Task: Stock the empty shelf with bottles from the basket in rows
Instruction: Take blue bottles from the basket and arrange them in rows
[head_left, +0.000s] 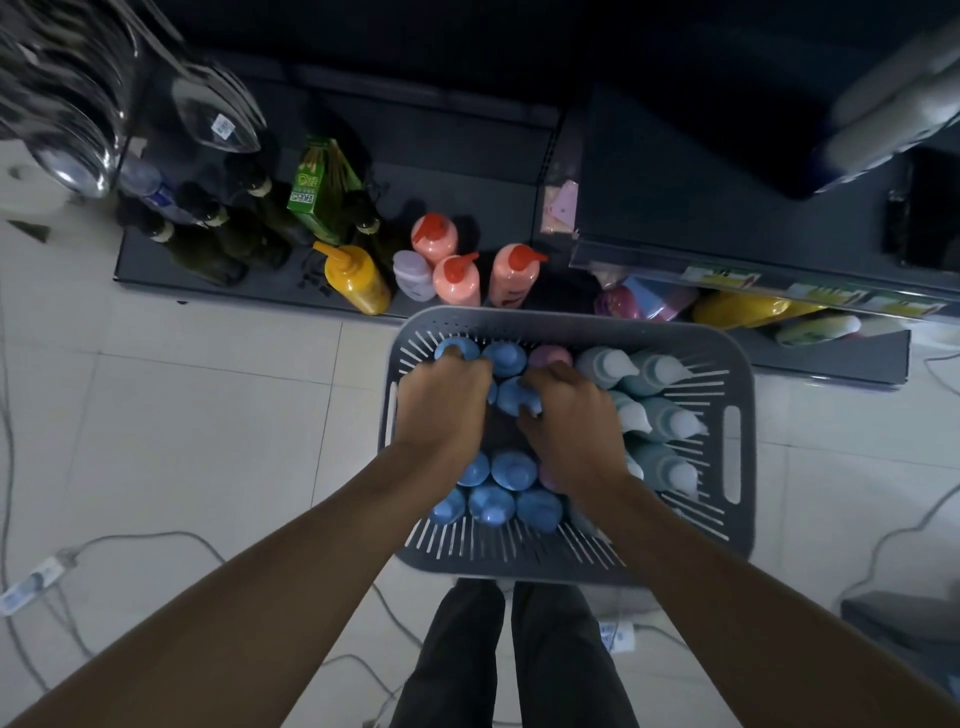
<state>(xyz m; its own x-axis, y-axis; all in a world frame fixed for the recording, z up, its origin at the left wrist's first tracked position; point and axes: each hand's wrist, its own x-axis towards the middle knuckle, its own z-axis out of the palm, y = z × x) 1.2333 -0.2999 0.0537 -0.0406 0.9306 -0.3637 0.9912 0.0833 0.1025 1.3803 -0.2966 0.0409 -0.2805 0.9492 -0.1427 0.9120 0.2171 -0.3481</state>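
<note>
A grey slotted basket stands on the floor before the dark shelf. It holds several upright bottles: blue-capped ones on the left and teal ones with white caps on the right. Both my hands are inside it. My left hand is closed over a blue bottle at the far left. My right hand grips another blue bottle near the middle. A pink cap shows behind my right hand.
On the low shelf stand three peach bottles with red caps, a yellow bottle, a lilac jar, dark glass bottles and a green carton. Cables and a power strip lie on the tiled floor. More goods fill the right shelf.
</note>
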